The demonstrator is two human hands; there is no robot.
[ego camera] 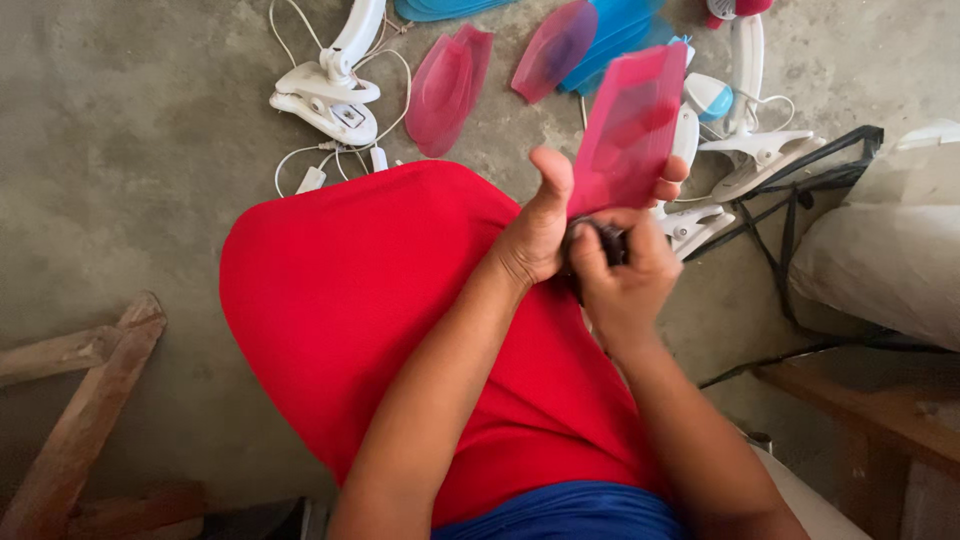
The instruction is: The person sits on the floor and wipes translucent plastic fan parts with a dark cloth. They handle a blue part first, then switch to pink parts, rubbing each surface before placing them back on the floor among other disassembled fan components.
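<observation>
Over red lap, left hand (535,235) clamped on pink fan blade (628,130); right hand (622,275) closed around dark hub (600,238). Blade-fitting step, seemingly; next calls for firm seating.

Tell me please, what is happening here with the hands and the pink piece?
A seated person in red clothing holds a translucent pink fan blade upright in the left hand. The right hand closes around a small dark part at the blade's base. On the concrete floor lie more pink blades, blue blades and white clip-on fan bodies with cords.
</observation>
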